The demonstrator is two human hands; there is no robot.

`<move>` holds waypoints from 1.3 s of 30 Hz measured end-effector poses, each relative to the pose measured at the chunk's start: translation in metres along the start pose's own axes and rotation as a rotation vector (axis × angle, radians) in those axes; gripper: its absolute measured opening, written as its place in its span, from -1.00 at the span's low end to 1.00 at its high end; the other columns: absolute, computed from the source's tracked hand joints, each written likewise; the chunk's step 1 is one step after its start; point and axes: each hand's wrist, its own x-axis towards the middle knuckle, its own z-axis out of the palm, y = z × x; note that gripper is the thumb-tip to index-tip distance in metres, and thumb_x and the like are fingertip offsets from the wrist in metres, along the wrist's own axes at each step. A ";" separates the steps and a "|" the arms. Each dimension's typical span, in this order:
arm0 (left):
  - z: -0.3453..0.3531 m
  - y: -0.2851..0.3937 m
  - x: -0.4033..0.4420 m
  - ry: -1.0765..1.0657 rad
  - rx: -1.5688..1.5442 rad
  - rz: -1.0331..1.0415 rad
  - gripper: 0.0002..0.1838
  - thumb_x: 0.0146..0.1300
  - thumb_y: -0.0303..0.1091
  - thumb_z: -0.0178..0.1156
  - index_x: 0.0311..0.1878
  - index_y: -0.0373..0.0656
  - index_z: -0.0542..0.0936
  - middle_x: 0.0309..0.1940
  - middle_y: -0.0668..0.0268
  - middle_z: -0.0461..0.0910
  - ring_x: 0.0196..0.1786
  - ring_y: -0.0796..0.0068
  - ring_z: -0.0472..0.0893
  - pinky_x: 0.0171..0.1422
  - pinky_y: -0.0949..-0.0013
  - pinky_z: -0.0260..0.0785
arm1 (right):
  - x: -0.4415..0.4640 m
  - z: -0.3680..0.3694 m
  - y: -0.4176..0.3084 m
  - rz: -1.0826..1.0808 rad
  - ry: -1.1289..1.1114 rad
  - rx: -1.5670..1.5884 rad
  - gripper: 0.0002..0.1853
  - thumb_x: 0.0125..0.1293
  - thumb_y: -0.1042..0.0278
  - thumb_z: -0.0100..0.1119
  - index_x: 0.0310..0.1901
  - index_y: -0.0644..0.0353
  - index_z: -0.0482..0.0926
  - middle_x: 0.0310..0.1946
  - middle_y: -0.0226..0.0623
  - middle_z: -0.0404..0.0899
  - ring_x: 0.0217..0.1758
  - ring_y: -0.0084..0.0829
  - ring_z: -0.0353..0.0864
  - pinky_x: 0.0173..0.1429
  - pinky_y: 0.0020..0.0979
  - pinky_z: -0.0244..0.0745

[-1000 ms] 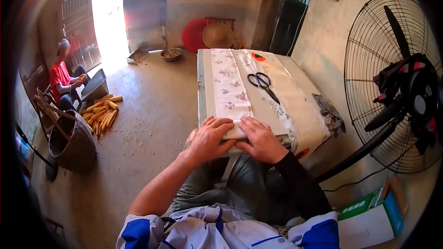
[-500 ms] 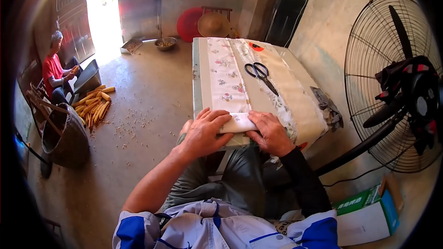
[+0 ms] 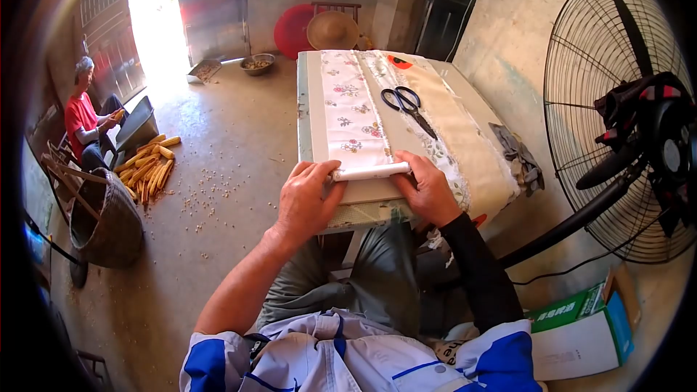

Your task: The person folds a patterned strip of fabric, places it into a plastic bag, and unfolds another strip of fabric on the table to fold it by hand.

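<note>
Here are my hands, set apart from each other and both clamped on one thing: the white roll (image 3: 372, 172). My left hand (image 3: 308, 192) has one end, finger on top and thumb below; my right hand (image 3: 430, 187) pinches the other end the same way, fingertips over, thumb under. The roll lies crosswise between them, level, right at the near end of the flowered strip (image 3: 356, 109), with a bare bit of the tabletop (image 3: 367, 192) showing on my side of it. Away from me runs that strip, flat, pink and purple flowers on white, straight up to the far edge.

Just right of it, the black-handled scissors (image 3: 410, 110) lie with blades slanting toward me, handles pointing off, partly over the lace-edged cloth (image 3: 441, 151). Next along comes a plain cream cloth (image 3: 465, 134), then a crumpled grey rag (image 3: 517, 160) slumped at the right-hand edge. My right forearm wears a dark sleeve (image 3: 475, 272); my left is bare.

Over on the right stands the big fan (image 3: 581, 43), dark cloth bundled about its hub, and below it sits a green-and-white box (image 3: 573, 341). Across the floor to the left, a person in a red shirt (image 3: 81, 117) sits holding a cob, the pile of corn cobs (image 3: 151, 167) close by and a woven basket (image 3: 116, 225) nearer me, loose kernels scattered between us.
</note>
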 end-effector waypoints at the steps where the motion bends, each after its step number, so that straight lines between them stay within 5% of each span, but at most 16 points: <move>1: 0.001 -0.001 0.001 0.006 0.004 -0.027 -0.66 0.31 -0.36 0.43 0.13 -0.23 0.72 -0.09 0.09 0.80 0.04 0.05 0.73 0.20 0.07 0.59 | 0.002 0.002 -0.001 0.003 0.019 0.011 -0.54 0.47 0.39 0.36 0.35 0.23 0.55 0.02 0.04 0.72 0.11 0.05 0.71 0.21 -0.12 0.61; 14: 0.006 -0.010 0.022 -0.069 0.000 -0.199 -0.53 0.38 -0.25 0.40 0.29 -0.22 0.64 -0.33 0.22 0.73 -0.11 0.20 0.67 0.10 0.11 0.55 | 0.016 0.023 -0.001 0.168 0.117 0.068 -0.45 0.49 0.30 0.36 0.38 0.39 0.44 -0.26 0.03 0.71 -0.19 0.04 0.74 -0.05 -0.08 0.62; 17: 0.003 -0.008 0.029 -0.134 0.005 -0.267 -0.50 0.38 -0.25 0.39 0.32 -0.23 0.59 -0.29 0.17 0.77 -0.04 0.04 0.68 0.19 0.03 0.53 | 0.018 0.025 -0.003 0.189 0.115 0.044 -0.43 0.48 0.33 0.37 0.40 0.40 0.41 -0.27 0.03 0.71 -0.20 0.06 0.74 -0.06 -0.06 0.63; 23: 0.010 -0.015 0.030 -0.107 0.055 -0.266 -0.40 0.34 -0.21 0.42 0.41 -0.18 0.58 -0.34 0.29 0.70 -0.08 0.25 0.67 0.17 0.11 0.52 | 0.021 0.031 -0.010 0.226 0.141 -0.037 -0.42 0.43 0.38 0.37 0.39 0.41 0.41 -0.02 0.16 0.66 -0.01 0.13 0.71 0.10 -0.01 0.62; 29: 0.012 -0.020 0.028 -0.119 0.094 -0.199 -0.69 0.36 -0.19 0.39 0.11 -0.02 0.77 -0.23 0.24 0.74 0.00 0.11 0.67 0.23 0.07 0.51 | 0.021 0.033 -0.002 0.184 0.101 -0.110 -0.50 0.42 0.41 0.34 0.31 0.40 0.46 0.09 0.24 0.57 0.06 0.24 0.65 0.16 0.00 0.61; 32: 0.013 -0.020 0.030 -0.102 0.107 -0.185 -0.84 0.35 -0.20 0.40 -0.12 0.00 0.84 -0.28 0.28 0.71 -0.05 0.19 0.65 0.20 0.14 0.52 | 0.021 0.032 -0.002 0.132 0.107 -0.228 -0.55 0.47 0.36 0.28 0.28 0.41 0.48 0.08 0.17 0.58 0.12 0.15 0.64 0.22 0.00 0.57; 35: 0.012 -0.021 0.032 -0.140 0.110 -0.202 -0.83 0.35 -0.18 0.41 -0.12 0.00 0.84 -0.26 0.28 0.71 -0.02 0.17 0.65 0.22 0.14 0.51 | 0.030 0.032 -0.027 -0.096 0.165 -0.486 -0.57 0.51 0.29 0.22 0.26 0.42 0.51 0.12 0.06 0.60 0.21 0.01 0.61 0.30 -0.01 0.49; 39: 0.007 -0.015 0.033 -0.183 0.084 -0.219 -0.81 0.38 -0.19 0.38 -0.07 -0.01 0.84 -0.21 0.23 0.72 0.02 0.10 0.65 0.26 0.10 0.48 | 0.038 0.063 -0.043 -0.249 -0.076 -0.236 -0.34 0.59 -0.04 0.15 0.42 0.43 0.48 0.43 0.08 0.54 0.56 -0.02 0.46 0.63 0.00 0.21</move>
